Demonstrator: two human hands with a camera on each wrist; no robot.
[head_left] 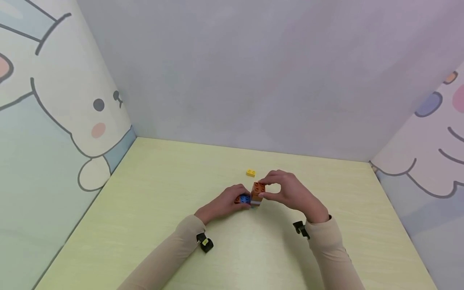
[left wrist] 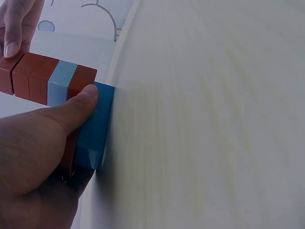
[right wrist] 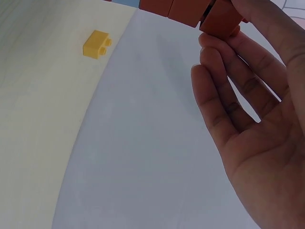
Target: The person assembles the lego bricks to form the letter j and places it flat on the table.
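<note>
A tower of orange-brown toy building bricks (head_left: pixel 258 188) rises from a low base, with one pale layer (left wrist: pixel 62 82) near its foot. At the bottom lies a blue brick (left wrist: pixel 96 126), its studs partly showing in the head view. My left hand (head_left: pixel 229 200) grips the base, the thumb pressed against its side. My right hand (head_left: pixel 291 192) pinches the topmost orange-brown brick (right wrist: pixel 221 20) between thumb and fingers. A thin dark gap shows between that brick and the one below. In the right wrist view the tower's lower part is out of frame.
A small yellow brick (head_left: pixel 251 172) with two studs lies on the pale yellow table (head_left: pixel 174 169) just beyond the tower. A grey back wall (head_left: pixel 235 80) and side walls with cartoon drawings (head_left: pixel 83 104) enclose the table.
</note>
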